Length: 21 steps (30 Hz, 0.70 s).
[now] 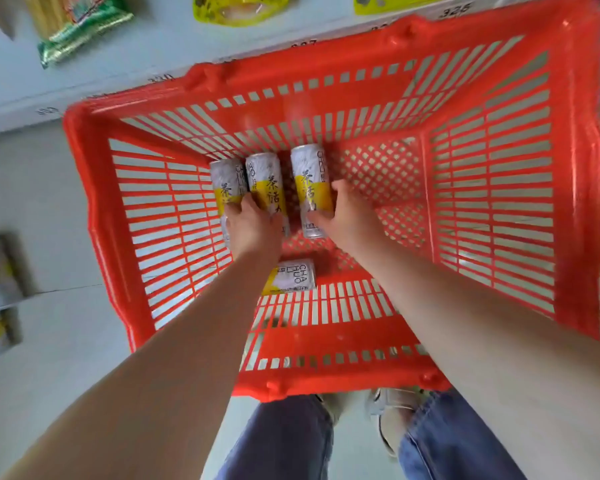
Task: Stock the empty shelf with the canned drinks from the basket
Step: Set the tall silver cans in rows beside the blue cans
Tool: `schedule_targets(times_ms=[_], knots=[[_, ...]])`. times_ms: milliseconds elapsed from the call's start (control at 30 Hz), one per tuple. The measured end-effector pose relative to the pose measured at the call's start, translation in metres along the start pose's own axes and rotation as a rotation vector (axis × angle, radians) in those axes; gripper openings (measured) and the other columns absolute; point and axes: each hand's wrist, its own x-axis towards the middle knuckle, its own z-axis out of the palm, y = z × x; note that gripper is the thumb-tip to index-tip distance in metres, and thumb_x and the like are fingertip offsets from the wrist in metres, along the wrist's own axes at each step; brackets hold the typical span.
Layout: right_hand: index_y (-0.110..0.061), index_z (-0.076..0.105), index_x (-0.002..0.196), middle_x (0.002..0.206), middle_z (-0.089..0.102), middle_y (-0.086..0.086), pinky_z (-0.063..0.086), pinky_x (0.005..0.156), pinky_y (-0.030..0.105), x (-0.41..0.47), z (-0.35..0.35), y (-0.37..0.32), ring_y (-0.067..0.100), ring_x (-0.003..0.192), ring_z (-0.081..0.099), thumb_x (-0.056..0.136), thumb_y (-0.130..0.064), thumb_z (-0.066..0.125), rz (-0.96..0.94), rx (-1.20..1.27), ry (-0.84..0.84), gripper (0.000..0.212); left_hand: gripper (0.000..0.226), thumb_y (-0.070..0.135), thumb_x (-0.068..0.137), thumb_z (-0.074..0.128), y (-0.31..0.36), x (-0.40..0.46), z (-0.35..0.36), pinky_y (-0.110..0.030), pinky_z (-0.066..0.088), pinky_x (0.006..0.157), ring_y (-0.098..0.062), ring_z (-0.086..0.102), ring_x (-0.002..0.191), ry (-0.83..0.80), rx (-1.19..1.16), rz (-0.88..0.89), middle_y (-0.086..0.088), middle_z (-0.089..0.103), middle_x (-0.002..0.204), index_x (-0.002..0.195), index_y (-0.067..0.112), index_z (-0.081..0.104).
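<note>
We reach into the red basket (343, 375): our left hand (252, 226) wraps two cans (246, 181) lying side by side, our right hand (345, 216) grips a third can (309, 178); a fourth can (293, 277) lies nearer.

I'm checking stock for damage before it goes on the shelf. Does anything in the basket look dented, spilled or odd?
Nothing stands out. Four cans lie on their sides in the red basket, one crosswise near the front; no dents or spills show.
</note>
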Motion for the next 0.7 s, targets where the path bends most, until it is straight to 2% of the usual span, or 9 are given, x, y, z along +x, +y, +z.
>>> schedule_targets(times_ms=[100, 200, 300, 400, 467, 533, 600, 667, 700], knots=[[-0.003, 0.05, 0.122, 0.113, 0.063, 0.017, 0.045, 0.083, 0.037, 0.011, 0.011, 0.002, 0.033, 0.104, 0.06, 0.076, -0.04, 0.075, 0.066, 0.072, 0.014, 0.064, 0.052, 0.029, 0.084, 0.065, 0.002, -0.001, 0.009, -0.036, 0.029, 0.101, -0.036, 0.041, 0.121, 0.089, 0.09, 0.036, -0.018, 0.04, 0.132, 0.125, 0.004, 0.046], [-0.005, 0.056, 0.108, 0.104, 0.065, 0.013, 0.041, 0.073, 0.033, 0.019, 0.013, 0.0, 0.029, 0.095, 0.062, 0.07, -0.038, 0.081, 0.12, 0.12, -0.015, 0.056, 0.062, 0.033, 0.081, 0.07, 0.009, -0.002, 0.019, -0.039, 0.035, 0.098, -0.033, 0.044, 0.122, 0.122, 0.107, 0.041, -0.014, 0.041, 0.132, 0.127, 0.005, 0.039], [-0.007, 0.059, 0.103, 0.101, 0.067, 0.012, 0.048, 0.078, 0.037, 0.021, 0.005, 0.006, 0.029, 0.093, 0.064, 0.066, -0.034, 0.084, 0.17, 0.148, -0.067, 0.053, 0.064, 0.03, 0.082, 0.07, 0.018, -0.002, 0.026, -0.042, 0.044, 0.086, -0.034, 0.053, 0.117, 0.056, 0.008, -0.031, -0.014, 0.049, 0.13, 0.128, 0.01, 0.03], [-0.007, 0.061, 0.101, 0.098, 0.069, 0.011, 0.054, 0.08, 0.046, 0.011, -0.016, 0.017, 0.029, 0.088, 0.066, 0.063, -0.03, 0.087, 0.227, 0.248, -0.116, 0.051, 0.06, 0.026, 0.085, 0.068, 0.023, -0.003, 0.023, -0.036, 0.04, 0.074, -0.034, 0.056, 0.112, 0.01, -0.054, -0.089, -0.014, 0.053, 0.127, 0.126, 0.009, 0.027], [-0.01, 0.057, 0.099, 0.091, 0.067, 0.007, 0.056, 0.068, 0.036, -0.005, -0.036, 0.021, 0.021, 0.08, 0.066, 0.068, -0.02, 0.085, 0.281, 0.378, -0.169, 0.043, 0.059, 0.026, 0.085, 0.067, 0.023, -0.011, 0.013, -0.033, 0.038, 0.071, -0.034, 0.059, 0.106, -0.023, -0.08, -0.096, -0.015, 0.057, 0.121, 0.126, 0.008, 0.028], [-0.014, 0.056, 0.1, 0.084, 0.062, -0.002, 0.046, 0.051, 0.018, -0.026, -0.057, 0.021, 0.01, 0.07, 0.06, 0.074, -0.012, 0.08, 0.32, 0.476, -0.226, 0.036, 0.058, 0.027, 0.084, 0.068, 0.022, -0.027, -0.003, -0.033, 0.039, 0.068, -0.032, 0.06, 0.098, -0.071, -0.104, -0.105, -0.012, 0.058, 0.11, 0.124, 0.007, 0.031], [-0.012, 0.06, 0.103, 0.087, 0.065, -0.001, 0.048, 0.058, 0.019, -0.047, -0.071, 0.02, 0.012, 0.074, 0.064, 0.076, -0.009, 0.078, 0.329, 0.532, -0.281, 0.033, 0.058, 0.026, 0.081, 0.071, 0.019, -0.043, -0.017, -0.034, 0.042, 0.07, -0.031, 0.059, 0.093, -0.1, -0.158, -0.108, -0.009, 0.055, 0.102, 0.123, 0.007, 0.035], [-0.013, 0.064, 0.104, 0.091, 0.068, 0.002, 0.052, 0.075, 0.03, -0.075, -0.089, 0.011, 0.021, 0.085, 0.067, 0.075, -0.007, 0.077, 0.332, 0.578, -0.3, 0.032, 0.061, 0.027, 0.079, 0.074, 0.017, -0.067, -0.041, -0.033, 0.043, 0.071, -0.029, 0.059, 0.091, -0.128, -0.206, -0.11, -0.008, 0.058, 0.106, 0.124, 0.01, 0.037], [-0.015, 0.064, 0.1, 0.09, 0.068, 0.003, 0.051, 0.075, 0.032, -0.09, -0.097, 0.005, 0.022, 0.085, 0.067, 0.076, -0.006, 0.077, 0.345, 0.599, -0.293, 0.029, 0.064, 0.028, 0.077, 0.075, 0.017, -0.079, -0.054, -0.033, 0.044, 0.072, -0.028, 0.06, 0.091, -0.139, -0.227, -0.111, -0.008, 0.059, 0.108, 0.125, 0.011, 0.037]])
